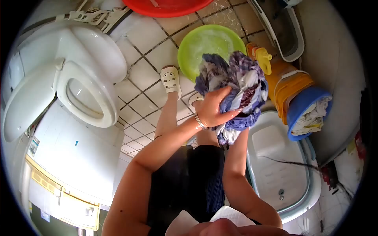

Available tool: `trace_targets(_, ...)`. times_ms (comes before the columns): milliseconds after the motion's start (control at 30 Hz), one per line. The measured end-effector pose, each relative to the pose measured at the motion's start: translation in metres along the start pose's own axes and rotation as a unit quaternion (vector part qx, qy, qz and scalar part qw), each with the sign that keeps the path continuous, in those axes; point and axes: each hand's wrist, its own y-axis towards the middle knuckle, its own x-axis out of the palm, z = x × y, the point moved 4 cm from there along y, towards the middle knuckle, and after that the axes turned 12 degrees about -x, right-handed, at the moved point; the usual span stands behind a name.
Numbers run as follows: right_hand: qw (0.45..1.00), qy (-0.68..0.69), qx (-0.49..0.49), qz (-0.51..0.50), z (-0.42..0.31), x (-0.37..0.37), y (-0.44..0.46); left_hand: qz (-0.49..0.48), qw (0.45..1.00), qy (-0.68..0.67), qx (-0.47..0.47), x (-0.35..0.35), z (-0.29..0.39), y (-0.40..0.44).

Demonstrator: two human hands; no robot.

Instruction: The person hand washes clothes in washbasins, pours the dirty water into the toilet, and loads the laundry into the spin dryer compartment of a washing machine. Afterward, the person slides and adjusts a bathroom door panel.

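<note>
A bunched wet garment (pixel 236 92), blue and purple checked with white and dark red patches, is held up in front of me, overlapping the near edge of a green basin (pixel 189 65) in this view. My left hand (pixel 216 108) grips its near left side, fingers and thumb pressed into the folds; bracelets circle that wrist. From below, my right forearm (pixel 237 151) reaches up to the bundle, and the cloth hides my right hand. Whitish, sudsy water shows in the basin.
A red basin (pixel 169 8) lies at the far edge. On the right are a yellow bottle (pixel 264 59), an orange bucket (pixel 287 88), a blue basin (pixel 301 131) with cloth inside, and a white tub (pixel 275 173). A toilet (pixel 86 70) with a raised lid stands left on tiled floor.
</note>
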Motion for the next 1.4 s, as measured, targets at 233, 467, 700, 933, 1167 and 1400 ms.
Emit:
trace_targets(233,0.992,-0.083,0.016,0.095,-0.036,0.013,-0.196,-0.004,0.908,-0.356,-0.22,0.005,0.026,-0.055)
trace_targets(467,0.985,-0.117,0.035,0.12,-0.035,0.013,-0.244,0.141,0.977,0.006,0.162,-0.013,0.039,-0.06)
trace_targets(700,0.984,-0.136,0.049,0.108,-0.021,0.028,-0.235,-0.018,0.856,-0.464,-0.226,-0.012,0.008,-0.065)
trace_targets(933,0.986,-0.134,0.055,0.08,-0.012,0.051,-0.214,0.097,0.963,-0.224,-0.109,-0.034,-0.025,-0.071)
trace_targets(1167,0.988,-0.136,0.052,0.058,-0.014,0.083,-0.192,0.021,0.808,-0.52,-0.276,-0.042,-0.054,-0.053)
trace_targets(1400,0.983,-0.071,-0.055,-0.16,0.006,0.218,0.057,0.033,0.871,-0.468,-0.143,-0.143,0.015,0.071)
